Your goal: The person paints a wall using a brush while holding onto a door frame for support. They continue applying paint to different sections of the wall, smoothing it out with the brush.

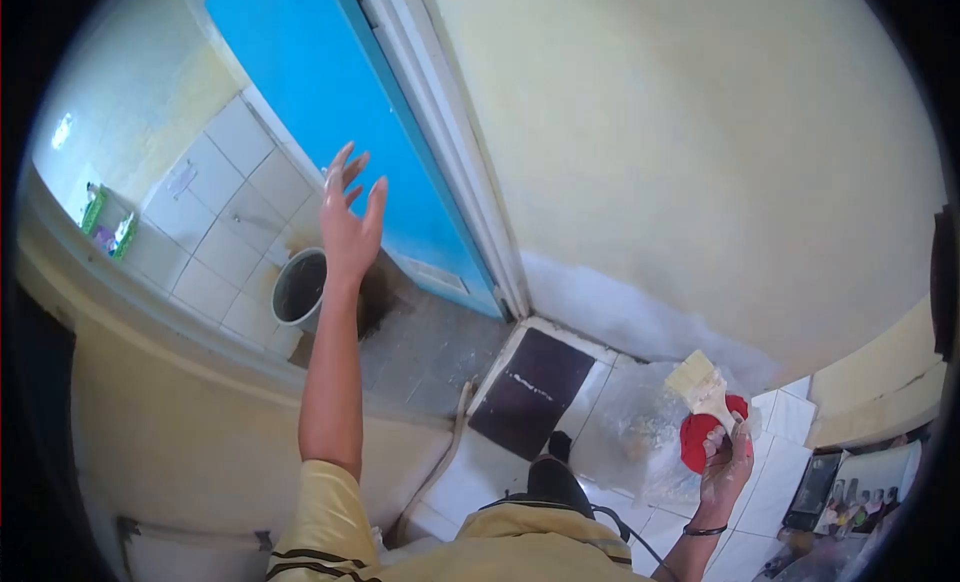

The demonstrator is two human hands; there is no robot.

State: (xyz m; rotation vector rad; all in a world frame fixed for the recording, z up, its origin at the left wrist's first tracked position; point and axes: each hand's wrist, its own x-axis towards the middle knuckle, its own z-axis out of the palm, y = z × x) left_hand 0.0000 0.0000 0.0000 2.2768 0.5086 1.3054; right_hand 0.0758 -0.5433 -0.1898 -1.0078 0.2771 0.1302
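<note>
My right hand (725, 467) is clenched on the paintbrush (703, 384), bristles pointing up and away, a red cup (700, 437) tucked just behind. My left hand (350, 227) is released, fingers spread, raised toward the blue door (330, 92); the bucket (298, 287) sits beneath it.

Right hand (727, 462) holds paintbrush (702, 382); left hand (350, 227) raised (empty)

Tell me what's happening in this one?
A person stands by a cream wall next to a blue door. Their right hand grips a wide paintbrush together with something red. Their left hand is raised, open and empty, toward the doorway, above a grey bucket on the floor.
</note>
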